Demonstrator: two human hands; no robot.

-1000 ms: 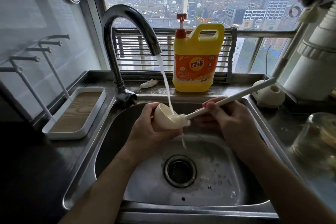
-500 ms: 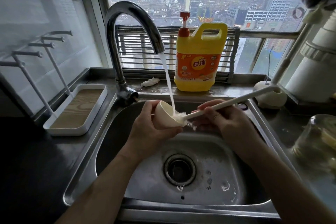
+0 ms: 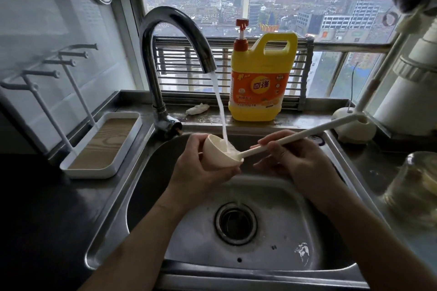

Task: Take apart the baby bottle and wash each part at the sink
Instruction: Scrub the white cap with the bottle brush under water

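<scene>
Above the sink (image 3: 113, 208), the left grip (image 3: 201, 172) clasps the cream cap (image 3: 216, 150) under running water (image 3: 221, 113); the right grip (image 3: 295, 160), holding the brush (image 3: 307, 133), has pushed its head deeper: scrubbing continues.

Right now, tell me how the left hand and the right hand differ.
The left hand wraps round a small cream cup-shaped bottle part; the right hand pinches a long cream brush stick. The left hand's cup catches the tap's water stream; the right hand's stick only pokes its tip into that cup. Both hang over the steel sink.
</scene>
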